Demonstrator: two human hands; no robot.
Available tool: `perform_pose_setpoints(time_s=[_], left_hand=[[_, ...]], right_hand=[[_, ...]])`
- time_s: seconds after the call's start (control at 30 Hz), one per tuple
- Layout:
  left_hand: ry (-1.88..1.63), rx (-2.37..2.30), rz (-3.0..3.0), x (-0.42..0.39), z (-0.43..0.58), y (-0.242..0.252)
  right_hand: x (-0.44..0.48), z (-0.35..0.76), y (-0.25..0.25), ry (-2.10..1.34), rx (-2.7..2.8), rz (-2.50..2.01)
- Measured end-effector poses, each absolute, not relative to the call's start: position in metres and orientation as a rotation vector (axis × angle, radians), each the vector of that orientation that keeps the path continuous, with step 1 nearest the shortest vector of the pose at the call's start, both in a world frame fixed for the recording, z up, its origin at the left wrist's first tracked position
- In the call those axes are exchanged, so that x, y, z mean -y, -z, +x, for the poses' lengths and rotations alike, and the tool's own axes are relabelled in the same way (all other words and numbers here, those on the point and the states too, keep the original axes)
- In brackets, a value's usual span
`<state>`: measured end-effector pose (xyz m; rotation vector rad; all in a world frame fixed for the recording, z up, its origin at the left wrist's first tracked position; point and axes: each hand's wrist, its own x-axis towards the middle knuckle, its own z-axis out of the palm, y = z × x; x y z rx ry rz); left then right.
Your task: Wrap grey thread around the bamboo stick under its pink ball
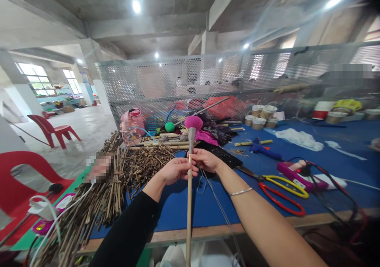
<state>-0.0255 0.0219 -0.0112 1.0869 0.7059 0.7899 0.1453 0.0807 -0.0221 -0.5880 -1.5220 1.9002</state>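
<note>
A thin bamboo-like stick [189,215] stands nearly upright before me, its lower end running down past the table edge. At its top sits a round magenta ball [193,121], with a grey wrapped neck [191,138] beneath. My left hand [176,169] is closed around the stick just below the neck. Slightly higher, my right hand [207,160] pinches the stick where the grey wrapping ends. Thin grey string [218,201] trails from beneath the hands down over the table edge; whether the fingers also grip it, I cannot tell.
Bundled dry twigs [115,191] cover the table's left side. Scissors with yellow and red handles [282,195] lie at right, near a blue glue gun [265,151] and a purple power strip [314,182]. Small pots [259,122] stand behind, before a perforated metal screen [166,77].
</note>
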Motion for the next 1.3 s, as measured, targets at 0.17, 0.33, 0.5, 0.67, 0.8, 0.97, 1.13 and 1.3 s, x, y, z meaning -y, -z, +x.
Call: perform_pose_setpoints(time_s=[0.17, 0.33, 0.5, 0.67, 0.8, 0.97, 1.13, 1.3], left_hand=[[-0.927, -0.944, 1.178, -0.0239, -0.0205, 0.0163], [-1.0, -0.962, 1.115, -0.0256, -0.0166, 0.0152], [-0.934, -0.804, 1.016, -0.0242, -0.0195, 0.0125], [-0.926, -0.883, 1.062, -0.0236, -0.0192, 0.0168], [-1.015, -0.965, 1.133, -0.0257, -0.0184, 0.017], [-0.893, -0.863, 1.015, -0.027, -0.0215, 0.0136], [-0.885, -0.994, 1.192, -0.0261, -0.0214, 0.0164], [-1.013, -1.183, 1.389, -0.0269, -0.0236, 0.0162]], right_hand=[[-0.083, 0.1414, 0.0247, -1.816, 1.548, -0.674], [-0.0831, 0.1442, 0.0223, -1.823, 1.524, -0.675], [-0.0818, 0.1437, 0.0207, -1.851, 1.48, -0.643], [-0.0829, 0.1399, 0.0245, -1.784, 1.514, -0.669], [-0.084, 0.1394, 0.026, -1.725, 1.553, -0.715], [-0.0831, 0.1387, 0.0256, -1.773, 1.519, -0.68], [-0.0838, 0.1388, 0.0272, -1.741, 1.553, -0.739], [-0.0848, 0.1402, 0.0265, -1.695, 1.58, -0.776]])
